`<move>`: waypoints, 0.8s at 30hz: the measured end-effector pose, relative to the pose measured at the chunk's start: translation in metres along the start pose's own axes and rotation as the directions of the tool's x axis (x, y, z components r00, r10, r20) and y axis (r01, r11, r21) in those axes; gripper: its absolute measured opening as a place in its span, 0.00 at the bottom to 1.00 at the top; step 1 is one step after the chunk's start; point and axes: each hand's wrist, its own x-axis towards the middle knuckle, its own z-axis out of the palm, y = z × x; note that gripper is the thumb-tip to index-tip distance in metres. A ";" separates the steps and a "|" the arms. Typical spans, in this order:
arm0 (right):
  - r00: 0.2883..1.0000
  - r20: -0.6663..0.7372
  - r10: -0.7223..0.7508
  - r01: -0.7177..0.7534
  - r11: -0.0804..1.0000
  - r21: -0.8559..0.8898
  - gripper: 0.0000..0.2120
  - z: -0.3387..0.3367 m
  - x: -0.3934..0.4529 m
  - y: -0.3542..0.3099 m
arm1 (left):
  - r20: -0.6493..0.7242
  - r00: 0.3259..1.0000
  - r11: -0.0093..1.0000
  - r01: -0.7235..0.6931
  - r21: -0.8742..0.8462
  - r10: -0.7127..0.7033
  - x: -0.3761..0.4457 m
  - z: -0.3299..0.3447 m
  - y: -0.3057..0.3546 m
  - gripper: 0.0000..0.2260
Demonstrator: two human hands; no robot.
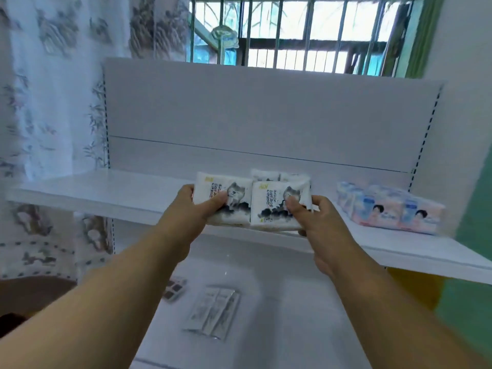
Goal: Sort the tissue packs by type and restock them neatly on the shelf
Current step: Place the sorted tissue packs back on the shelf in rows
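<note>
White steel forms the shelf (106,193), over whose front edge two cat-print tissue packs (251,203) are held side by side, more of that type lying just behind them. A baby-print stack (388,209) sits well apart to the right, so mixing of types seems unlikely. Each pack is pinched separately, thumb on top, by the left hand (197,206) and the right hand (314,217); if released this far forward, a pack could tip off towards the lower worktop (279,315), where flat packets (213,312) lie.

- The left hand (198,206) and the right hand (314,219) are bare, without gloves or rings.
- Both forearms are bare, no sleeves or watch in view.
</note>
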 end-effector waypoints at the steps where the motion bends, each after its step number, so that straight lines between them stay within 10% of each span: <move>1: 1.000 -0.016 -0.005 0.004 0.999 -0.040 0.33 0.004 0.018 0.003 | 0.036 0.999 1.000 0.003 0.006 -0.004 0.022 0.000 -0.002 0.24; 4: 0.998 -0.055 -0.006 -0.002 0.990 -0.144 0.41 0.018 0.078 0.015 | 0.117 0.993 0.998 0.016 0.059 -0.023 0.091 0.003 -0.010 0.26; 14: 0.998 -0.054 0.028 -0.051 0.864 -0.500 0.17 0.038 0.220 0.049 | 0.084 0.996 0.946 0.012 0.323 -0.042 0.278 0.021 -0.052 0.26; 24: 0.994 0.000 0.108 -0.087 0.800 -0.594 0.25 0.084 0.271 0.079 | 0.099 0.989 0.841 0.036 0.540 -0.106 0.349 0.051 -0.086 0.29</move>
